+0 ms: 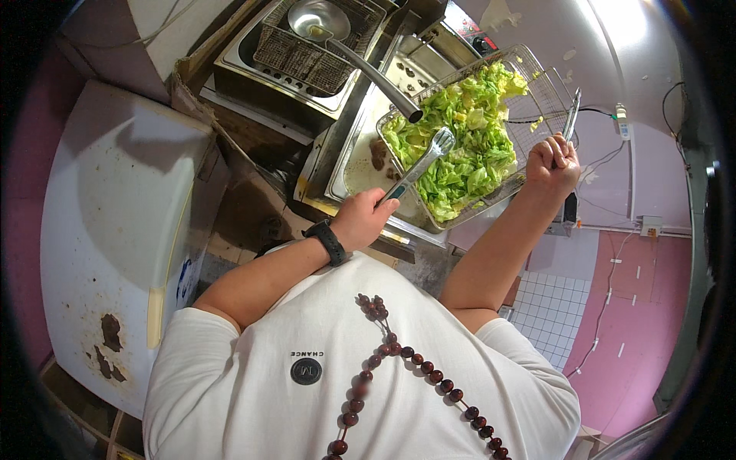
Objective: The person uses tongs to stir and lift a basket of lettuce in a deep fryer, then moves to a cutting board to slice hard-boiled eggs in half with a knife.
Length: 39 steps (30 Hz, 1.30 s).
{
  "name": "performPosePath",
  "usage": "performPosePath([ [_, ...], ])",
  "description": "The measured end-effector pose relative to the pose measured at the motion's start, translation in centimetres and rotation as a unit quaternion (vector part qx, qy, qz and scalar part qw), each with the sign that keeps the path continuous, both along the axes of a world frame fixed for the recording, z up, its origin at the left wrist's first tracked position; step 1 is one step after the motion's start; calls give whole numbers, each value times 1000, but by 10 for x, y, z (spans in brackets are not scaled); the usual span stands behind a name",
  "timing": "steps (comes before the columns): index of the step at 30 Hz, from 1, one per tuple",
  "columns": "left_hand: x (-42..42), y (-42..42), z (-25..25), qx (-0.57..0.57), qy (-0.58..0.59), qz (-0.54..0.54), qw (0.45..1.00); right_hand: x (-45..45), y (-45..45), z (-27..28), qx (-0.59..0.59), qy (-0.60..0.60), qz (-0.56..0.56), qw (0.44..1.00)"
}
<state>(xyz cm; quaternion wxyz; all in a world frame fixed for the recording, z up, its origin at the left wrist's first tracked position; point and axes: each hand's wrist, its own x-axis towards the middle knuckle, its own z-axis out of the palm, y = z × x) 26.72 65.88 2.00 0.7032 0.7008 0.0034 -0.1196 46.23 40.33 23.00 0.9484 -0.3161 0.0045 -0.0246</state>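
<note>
My left hand (363, 217), with a dark watch on its wrist, grips metal tongs (418, 163). Their slotted tip lies over chopped green lettuce (468, 135), touching it or just above. The lettuce covers much of a rectangular wire-mesh basket (535, 80), which sits tilted over a steel fryer basin (359, 167). At the basket's right side, my right hand (553, 161) is closed in a fist around a narrow metal handle (572, 118). Whether that handle belongs to the basket or to a separate utensil, I cannot tell. A few lettuce scraps cling to the mesh.
A steel ladle (319, 22) rests on a second fryer's wire baskets (305, 63), its long handle reaching over the lettuce. Left stands a rust-spotted white chest (115, 230). Worn cardboard (192, 86) edges the fryers. Cables and a plug (622, 122) hang at the right wall.
</note>
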Motion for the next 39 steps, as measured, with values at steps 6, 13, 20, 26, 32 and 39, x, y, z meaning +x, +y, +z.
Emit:
performPosePath([
  [6, 0, 0, -1, -3, 5, 0, 1000, 1, -1, 1, -3, 13, -8, 1000],
  [13, 0, 1, 0, 1, -5, -6, 1000, -1, -4, 3, 12, 5, 10, 1000],
  [20, 0, -1, -3, -11, -5, 15, 1000, -2, 4, 4, 7, 15, -4, 1000],
  [26, -1, 0, -1, -4, -4, 1, 1000, -4, 2, 4, 1, 0, -5, 1000],
  [32, 0, 0, 1, -3, -10, 6, 1000, -6, 5, 8, 1, 4, -9, 1000],
  [39, -1, -2, -1, -10, -6, 8, 1000, -7, 5, 8, -7, 3, -14, 1000],
])
